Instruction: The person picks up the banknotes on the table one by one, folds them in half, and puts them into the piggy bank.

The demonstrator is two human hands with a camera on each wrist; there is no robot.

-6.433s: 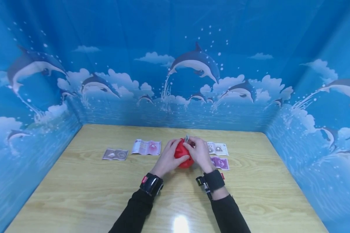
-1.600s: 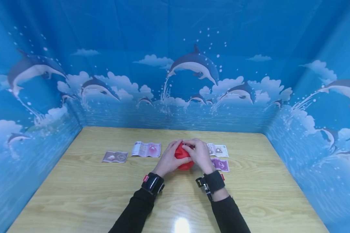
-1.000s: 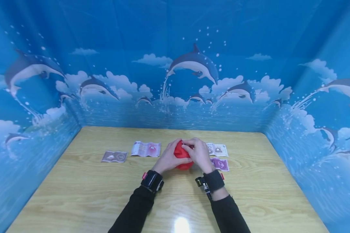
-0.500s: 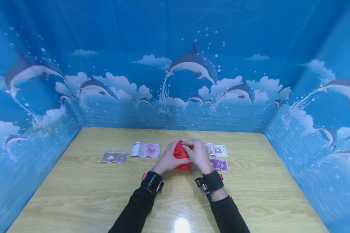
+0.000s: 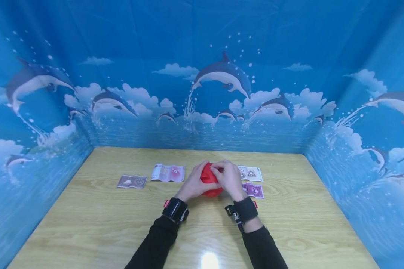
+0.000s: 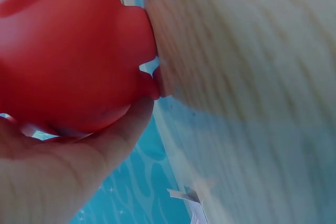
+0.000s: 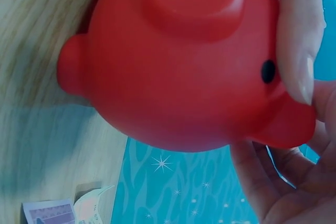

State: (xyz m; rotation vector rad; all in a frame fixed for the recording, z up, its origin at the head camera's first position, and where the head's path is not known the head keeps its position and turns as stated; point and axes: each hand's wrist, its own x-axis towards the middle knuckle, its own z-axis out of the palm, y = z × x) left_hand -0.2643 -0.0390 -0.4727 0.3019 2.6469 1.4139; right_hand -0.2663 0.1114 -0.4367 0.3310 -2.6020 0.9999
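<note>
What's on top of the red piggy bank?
The right hand is at the top of the piggy bank; the left hand grips its side. Whatever lies under the right hand is covered.

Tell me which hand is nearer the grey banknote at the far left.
Left. The left hand grips the red piggy bank, right of the grey banknote; the right hand is farther right, at the bank's upper right.
</note>
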